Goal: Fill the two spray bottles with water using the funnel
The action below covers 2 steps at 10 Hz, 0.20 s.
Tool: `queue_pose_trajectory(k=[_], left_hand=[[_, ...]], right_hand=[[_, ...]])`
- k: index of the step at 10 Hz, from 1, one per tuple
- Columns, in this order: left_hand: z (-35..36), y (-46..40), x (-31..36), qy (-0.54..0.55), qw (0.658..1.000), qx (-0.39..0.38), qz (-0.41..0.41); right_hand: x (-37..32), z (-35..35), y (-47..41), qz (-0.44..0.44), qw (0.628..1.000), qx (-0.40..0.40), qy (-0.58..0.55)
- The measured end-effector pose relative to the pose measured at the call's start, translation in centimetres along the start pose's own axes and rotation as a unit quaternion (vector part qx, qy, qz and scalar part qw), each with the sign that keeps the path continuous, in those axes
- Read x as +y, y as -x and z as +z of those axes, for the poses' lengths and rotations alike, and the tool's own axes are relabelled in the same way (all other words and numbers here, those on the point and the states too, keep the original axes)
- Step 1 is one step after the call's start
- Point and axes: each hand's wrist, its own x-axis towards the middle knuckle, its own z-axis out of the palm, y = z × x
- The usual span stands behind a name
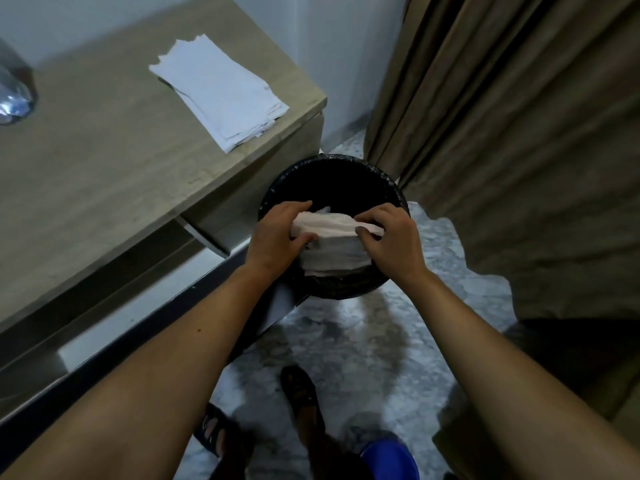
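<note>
A: Spray bottles and funnel: neither is showing in the head view, so I cannot say where they are standing. Logging what is visible instead.

B: Hands?

A: Left hand [277, 233] and right hand [391, 237] are both gripping one crumpled wad of white paper towel [329, 244], fingers curled over its two ends, holding it just above the round black bin with a black plastic liner [273, 195]. That bin is sitting on the mottled grey floor [363, 334], touching the near right corner of the beige wood-grain table [104, 174].

B: Step in hand, by your reading?

A: Probably cleaning up: the wad looks used and is going into the bin. To do it well, I would be lowering it inside the rim before letting go, so no piece is catching on the liner edge.

B: Anything else on the table?

A: A stack of flat white paper towels [221, 95] is lying near the far right edge, and something shiny, partly cut off, is sitting at the left edge; I cannot identify it.
</note>
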Motion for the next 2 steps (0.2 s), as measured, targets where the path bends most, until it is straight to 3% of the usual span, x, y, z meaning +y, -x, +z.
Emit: queue_pose_trajectory(k=[2], left_hand=[[0.5,2.0,-2.4,-0.021,0.999,-0.021,-0.017]], right_hand=[[1.0,0.2,1.0,0.012,1.000,-0.005,-0.011]])
